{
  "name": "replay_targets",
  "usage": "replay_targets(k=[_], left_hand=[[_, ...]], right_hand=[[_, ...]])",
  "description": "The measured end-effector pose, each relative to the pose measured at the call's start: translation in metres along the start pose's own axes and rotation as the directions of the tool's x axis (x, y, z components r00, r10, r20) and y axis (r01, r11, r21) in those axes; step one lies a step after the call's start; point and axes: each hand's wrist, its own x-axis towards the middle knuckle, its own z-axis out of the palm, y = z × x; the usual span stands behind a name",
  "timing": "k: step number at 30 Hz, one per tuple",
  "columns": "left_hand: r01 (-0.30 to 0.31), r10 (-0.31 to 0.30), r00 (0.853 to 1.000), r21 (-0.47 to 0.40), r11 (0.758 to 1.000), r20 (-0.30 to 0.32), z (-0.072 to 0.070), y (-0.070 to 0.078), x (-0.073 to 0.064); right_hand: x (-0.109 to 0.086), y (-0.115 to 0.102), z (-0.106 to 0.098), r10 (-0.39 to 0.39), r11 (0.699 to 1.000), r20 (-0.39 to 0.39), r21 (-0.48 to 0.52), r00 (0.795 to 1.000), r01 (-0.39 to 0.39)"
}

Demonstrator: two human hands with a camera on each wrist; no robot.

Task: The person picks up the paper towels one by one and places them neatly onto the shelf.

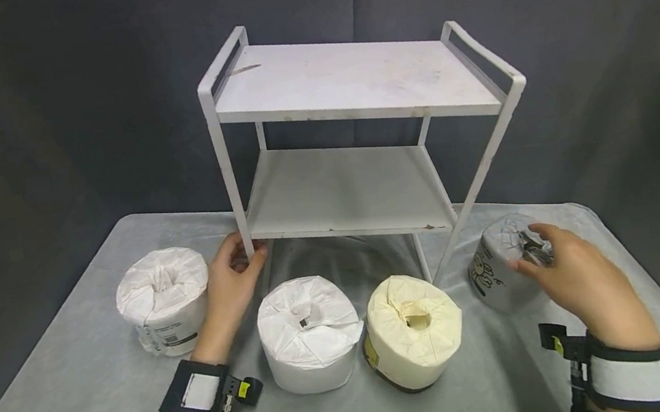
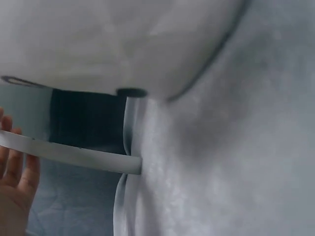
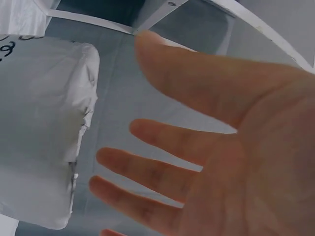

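Note:
My left hand point(image 1: 234, 279) holds the front left leg of a white two-tier shelf rack point(image 1: 337, 116), thumb on one side and fingers on the other. The left wrist view shows its fingers around the white leg point(image 2: 93, 158). On the right, my right hand point(image 1: 586, 274) hovers beside a wrapped roll point(image 1: 499, 278) with a black cartoon print and a shiny, dark-streaked top. The right wrist view has the right hand's point(image 3: 197, 157) fingers spread, apart from the wrapped roll point(image 3: 39, 128). A white-wrapped roll point(image 1: 162, 299) stands left of the left forearm.
Before the rack stand a white paper-wrapped roll point(image 1: 311, 335) and a cream-yellow one point(image 1: 416, 333). Grey cloth covers the table point(image 1: 81, 394), with a dark curtain point(image 1: 77, 106) behind it. Beneath the lower shelf point(image 1: 346, 190), the rack's legs reach down to the table.

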Motion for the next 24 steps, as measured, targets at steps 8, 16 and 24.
replay_targets(k=[8, 16, 24], left_hand=[[-0.011, 0.011, 1.000, -0.065, 0.998, 0.007, -0.002, -0.003, 0.000], [0.011, -0.012, 1.000, -0.084, 0.996, -0.007, -0.002, -0.002, 0.000], [0.013, -0.013, 1.000, -0.105, 0.994, -0.004, -0.003, -0.001, 0.001]], right_hand=[[0.003, 0.003, 0.006, -0.031, 0.999, 0.034, 0.011, 0.999, 0.030], [0.008, 0.002, 0.012, -0.009, 1.000, 0.053, 0.001, 0.999, 0.009], [0.011, 0.004, 0.019, -0.049, 0.998, 0.034, 0.027, 0.998, 0.048]])
